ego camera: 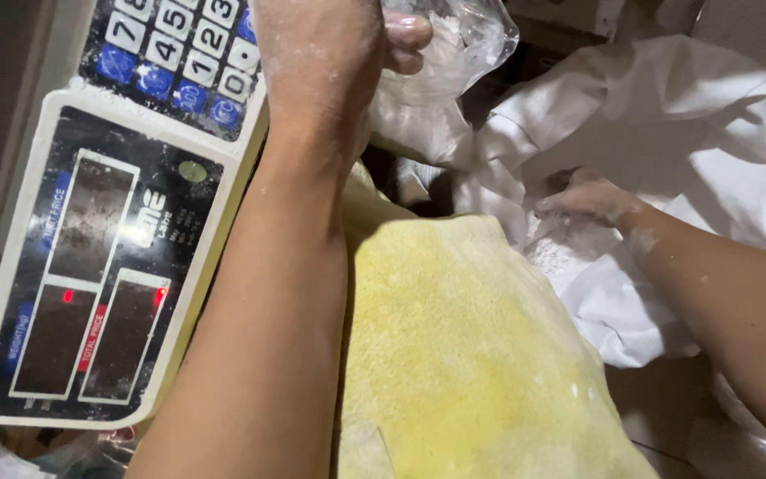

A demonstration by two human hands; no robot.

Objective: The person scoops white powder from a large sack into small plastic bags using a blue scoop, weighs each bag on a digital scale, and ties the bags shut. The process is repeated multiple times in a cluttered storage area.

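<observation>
The small clear bag [441, 53] sits at the top of the view, just right of the scale's keypad, pinched by the left hand [334, 62]. It is thin, crinkled plastic, dusted white inside and slack, with a soft lump of white powder low in it. The thumb presses the film against the curled fingers, so the hand is clamped on the bag's upper edge; the bag's mouth is hidden behind the hand.

Below and to the right, the right hand [587, 200] is pushed down into a big white sack [667, 133], its fingers sunk among the folds and in loose powder [560, 253]. Whether those fingers are closed on a scoop of powder or lie apart, I cannot tell; they are mostly buried.

A yellow cloth [463, 355] lies between the two arms, speckled with white. The scale [108, 257] lies to the left, under the left forearm, its display panels dark but for small red lights.

Risks, as I judge them: the thin bag is held by one pinch only, so a slip of floured fingers could drop it and spill powder onto the cloth or the scale. The sack's loose folds could fall over the right hand and shed powder past the rim. The left forearm lies close above the scale and could brush its keys.
</observation>
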